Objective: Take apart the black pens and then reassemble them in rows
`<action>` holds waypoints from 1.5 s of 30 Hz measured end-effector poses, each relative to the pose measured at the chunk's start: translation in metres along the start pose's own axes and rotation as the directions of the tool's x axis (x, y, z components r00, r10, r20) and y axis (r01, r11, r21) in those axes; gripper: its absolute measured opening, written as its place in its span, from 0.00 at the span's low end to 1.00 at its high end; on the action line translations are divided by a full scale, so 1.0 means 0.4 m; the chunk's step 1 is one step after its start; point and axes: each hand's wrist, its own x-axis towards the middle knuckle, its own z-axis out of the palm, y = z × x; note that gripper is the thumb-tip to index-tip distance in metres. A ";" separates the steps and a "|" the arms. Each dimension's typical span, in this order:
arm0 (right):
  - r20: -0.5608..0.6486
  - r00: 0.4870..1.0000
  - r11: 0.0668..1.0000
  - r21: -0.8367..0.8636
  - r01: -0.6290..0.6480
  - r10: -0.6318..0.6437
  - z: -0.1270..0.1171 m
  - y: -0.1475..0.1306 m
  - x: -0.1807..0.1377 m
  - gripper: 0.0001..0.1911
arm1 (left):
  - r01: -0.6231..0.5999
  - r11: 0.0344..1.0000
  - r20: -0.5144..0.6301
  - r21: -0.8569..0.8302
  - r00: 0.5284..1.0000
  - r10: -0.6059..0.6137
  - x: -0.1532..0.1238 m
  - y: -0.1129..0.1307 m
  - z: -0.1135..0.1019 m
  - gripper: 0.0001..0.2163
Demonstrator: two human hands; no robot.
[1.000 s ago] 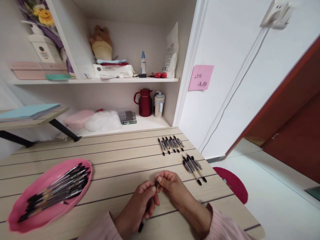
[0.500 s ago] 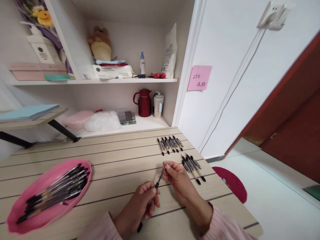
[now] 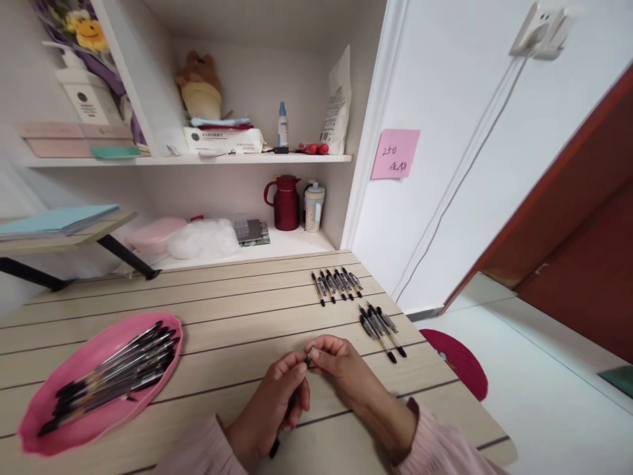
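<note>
My left hand (image 3: 277,402) is closed around a black-ended pen (image 3: 275,448), whose lower end sticks out below my palm. The pen points up and to the right. Against its upper end, my right hand (image 3: 341,366) pinches with thumb and fingertips a thin pen refill (image 3: 309,358), of which only a short bit shows; the rest is hidden. Both hands nearly touch, low over the striped table. Right of them lie a few loose pens (image 3: 383,333), clips and dark caps visible. Farther back several more pens (image 3: 336,285) rest side by side in a row.
A pink oval tray (image 3: 165,389) with many pens stands on the table (image 3: 222,343) at left. Behind are shelves (image 3: 306,158) with a red jug (image 3: 285,204) and a cup (image 3: 314,208). The table's right edge borders the floor with a red stool (image 3: 459,363).
My right hand has moved down and left to my left hand. The thin refill length that showed between them is now almost wholly out of sight at the pen's upper end.
</note>
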 end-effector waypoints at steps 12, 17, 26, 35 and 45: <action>-0.194 0.981 0.982 0.181 0.058 -0.022 -0.039 -0.046 0.017 0.15 | 0.024 1.000 0.032 -0.011 0.999 -0.023 0.000 -0.010 -0.004 0.17; -0.235 0.971 0.977 0.195 0.088 -0.041 -0.034 -0.040 0.018 0.16 | 0.004 1.000 0.019 -0.017 1.000 -0.004 -0.001 -0.007 -0.003 0.17; -0.273 0.960 0.992 0.093 0.080 -0.052 -0.042 -0.055 0.013 0.17 | -0.059 0.986 -0.004 -0.155 0.998 0.059 -0.003 -0.005 -0.007 0.16; -0.330 0.878 0.709 -0.705 0.014 -0.346 -0.208 -0.082 -0.055 0.10 | -0.061 0.978 -0.089 -0.202 0.995 0.044 0.003 0.002 -0.001 0.11; -0.154 0.893 -0.082 -0.975 -0.206 -0.422 -0.282 -0.100 -0.080 0.10 | -0.010 0.986 -0.070 -0.165 0.998 -0.002 0.009 0.000 -0.006 0.12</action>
